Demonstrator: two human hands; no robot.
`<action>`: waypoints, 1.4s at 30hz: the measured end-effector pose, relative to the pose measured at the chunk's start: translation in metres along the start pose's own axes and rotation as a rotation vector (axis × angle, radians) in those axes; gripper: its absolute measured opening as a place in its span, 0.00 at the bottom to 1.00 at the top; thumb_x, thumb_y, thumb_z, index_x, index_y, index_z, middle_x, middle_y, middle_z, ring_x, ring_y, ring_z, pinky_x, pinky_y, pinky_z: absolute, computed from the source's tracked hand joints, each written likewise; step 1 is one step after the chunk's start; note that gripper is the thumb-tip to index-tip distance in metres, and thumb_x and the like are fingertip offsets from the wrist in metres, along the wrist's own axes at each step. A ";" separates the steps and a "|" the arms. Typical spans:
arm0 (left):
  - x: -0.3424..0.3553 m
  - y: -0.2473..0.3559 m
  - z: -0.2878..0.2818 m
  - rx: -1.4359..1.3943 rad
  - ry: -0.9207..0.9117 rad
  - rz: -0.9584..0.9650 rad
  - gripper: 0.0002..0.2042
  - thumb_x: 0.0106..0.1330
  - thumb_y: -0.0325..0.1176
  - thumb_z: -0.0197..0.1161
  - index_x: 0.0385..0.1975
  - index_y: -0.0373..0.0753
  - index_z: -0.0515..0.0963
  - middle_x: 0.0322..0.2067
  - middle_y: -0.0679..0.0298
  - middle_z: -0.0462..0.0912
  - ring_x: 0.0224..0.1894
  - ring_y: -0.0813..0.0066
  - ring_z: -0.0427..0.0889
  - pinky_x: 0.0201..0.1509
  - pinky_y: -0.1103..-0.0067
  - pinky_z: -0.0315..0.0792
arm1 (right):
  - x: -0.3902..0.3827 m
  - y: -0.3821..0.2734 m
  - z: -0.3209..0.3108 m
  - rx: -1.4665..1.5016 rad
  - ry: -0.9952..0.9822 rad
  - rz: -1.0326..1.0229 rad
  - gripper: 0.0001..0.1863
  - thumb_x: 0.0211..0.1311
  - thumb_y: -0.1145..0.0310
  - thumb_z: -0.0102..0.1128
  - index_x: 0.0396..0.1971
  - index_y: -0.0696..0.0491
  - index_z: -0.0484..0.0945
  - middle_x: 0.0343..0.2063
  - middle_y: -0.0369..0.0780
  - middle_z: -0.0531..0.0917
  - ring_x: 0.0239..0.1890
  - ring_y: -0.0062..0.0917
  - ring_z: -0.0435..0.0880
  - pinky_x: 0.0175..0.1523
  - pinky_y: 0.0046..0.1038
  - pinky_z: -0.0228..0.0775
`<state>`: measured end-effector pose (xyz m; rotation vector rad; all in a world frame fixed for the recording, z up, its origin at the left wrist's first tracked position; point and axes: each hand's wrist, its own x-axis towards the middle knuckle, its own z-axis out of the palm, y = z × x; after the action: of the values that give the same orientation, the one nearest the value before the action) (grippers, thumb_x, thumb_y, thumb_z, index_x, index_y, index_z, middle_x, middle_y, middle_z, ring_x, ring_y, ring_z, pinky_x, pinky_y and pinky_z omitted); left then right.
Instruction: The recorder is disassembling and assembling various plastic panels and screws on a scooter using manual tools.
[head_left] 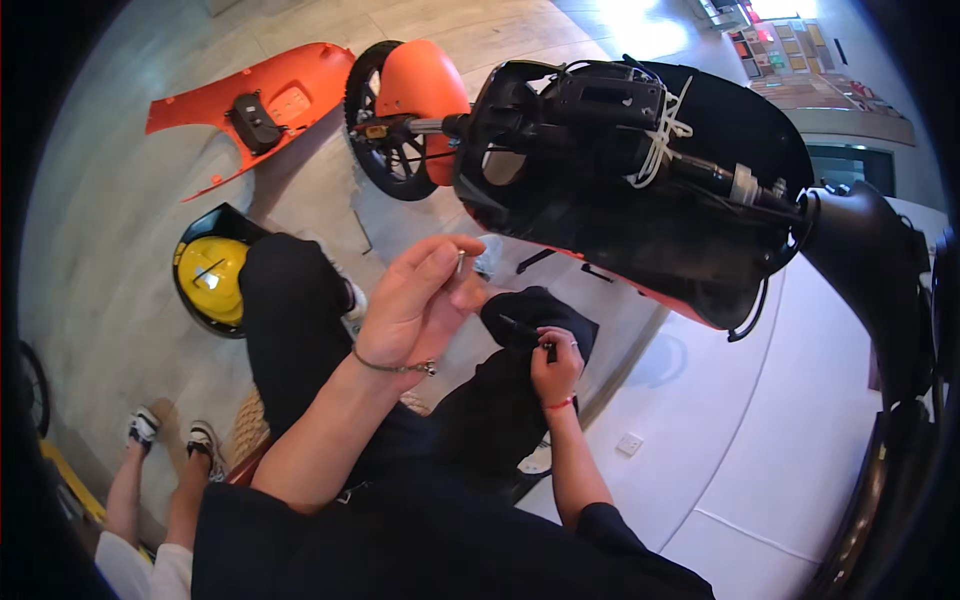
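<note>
My left hand (405, 305) is raised in the middle, its thumb and fingers pinching a small silvery metal piece (461, 263), perhaps a screw. Over my right thigh, my right hand (557, 368) is closed around a slim black tool (520, 328). It looks like a screwdriver, but its tip is hard to make out against my dark trousers. Ahead of both hands stands a partly stripped scooter. Its black inner shell (620, 230) is exposed, with cables and a bundle of white ties (660, 145); an orange fender (420, 90) covers part of its wheel (385, 170).
On the floor at the far left lies an orange body panel (300, 90) with a black part attached. A yellow, rounded object in a black shell (213, 278) sits beside my left knee. Another person's feet (145, 425) are at the lower left. A white wall (720, 430) rises at right.
</note>
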<state>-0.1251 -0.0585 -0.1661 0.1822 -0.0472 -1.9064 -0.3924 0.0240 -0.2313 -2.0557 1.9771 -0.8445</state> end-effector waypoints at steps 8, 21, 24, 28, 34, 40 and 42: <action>-0.033 0.000 0.036 -0.080 -0.038 -0.034 0.13 0.69 0.35 0.54 0.47 0.36 0.73 0.35 0.64 0.72 0.34 0.79 0.73 0.41 0.82 0.67 | -0.008 -0.005 -0.003 0.025 0.040 -0.036 0.06 0.44 0.80 0.55 0.25 0.55 0.73 0.29 0.41 0.82 0.31 0.34 0.82 0.36 0.27 0.73; -0.060 -0.007 0.064 0.295 -0.107 0.162 0.10 0.62 0.24 0.59 0.43 0.33 0.75 0.39 0.61 0.74 0.38 0.76 0.75 0.46 0.81 0.70 | -0.013 -0.001 -0.006 0.038 0.047 -0.055 0.06 0.45 0.80 0.55 0.25 0.54 0.74 0.29 0.40 0.82 0.29 0.32 0.82 0.35 0.27 0.73; -0.064 -0.005 0.071 0.605 -0.091 0.290 0.10 0.59 0.22 0.62 0.40 0.32 0.76 0.39 0.61 0.74 0.39 0.76 0.74 0.46 0.83 0.69 | -0.015 0.000 -0.005 0.050 0.046 -0.046 0.06 0.45 0.80 0.55 0.25 0.54 0.74 0.29 0.40 0.82 0.29 0.32 0.82 0.34 0.27 0.73; -0.072 -0.003 0.077 0.866 -0.181 0.484 0.11 0.57 0.16 0.61 0.40 0.30 0.77 0.39 0.59 0.76 0.40 0.75 0.76 0.46 0.81 0.69 | -0.016 -0.001 -0.003 0.050 0.037 -0.038 0.06 0.45 0.80 0.56 0.25 0.54 0.74 0.29 0.40 0.82 0.29 0.32 0.82 0.34 0.27 0.73; -0.073 -0.006 0.080 0.991 -0.209 0.606 0.12 0.55 0.16 0.63 0.39 0.31 0.77 0.38 0.58 0.76 0.40 0.74 0.76 0.45 0.81 0.69 | -0.017 -0.002 -0.004 0.056 0.042 -0.047 0.06 0.45 0.80 0.56 0.25 0.54 0.74 0.29 0.40 0.82 0.30 0.32 0.82 0.35 0.27 0.73; -0.065 -0.012 0.074 0.964 -0.184 0.588 0.11 0.55 0.15 0.62 0.39 0.31 0.77 0.38 0.58 0.77 0.38 0.75 0.77 0.43 0.82 0.70 | -0.018 -0.002 -0.009 0.017 0.030 -0.022 0.06 0.45 0.80 0.55 0.26 0.54 0.74 0.30 0.40 0.82 0.30 0.32 0.82 0.35 0.27 0.73; -0.059 -0.014 0.068 0.920 -0.169 0.565 0.11 0.56 0.15 0.61 0.39 0.30 0.76 0.38 0.58 0.77 0.38 0.75 0.77 0.43 0.82 0.70 | -0.020 0.001 -0.007 0.056 0.037 -0.039 0.06 0.44 0.80 0.55 0.25 0.55 0.74 0.30 0.40 0.82 0.31 0.33 0.82 0.36 0.27 0.73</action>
<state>-0.1293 -0.0021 -0.0951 0.5563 -0.9908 -1.2111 -0.3960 0.0451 -0.2311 -2.0689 1.9147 -0.9407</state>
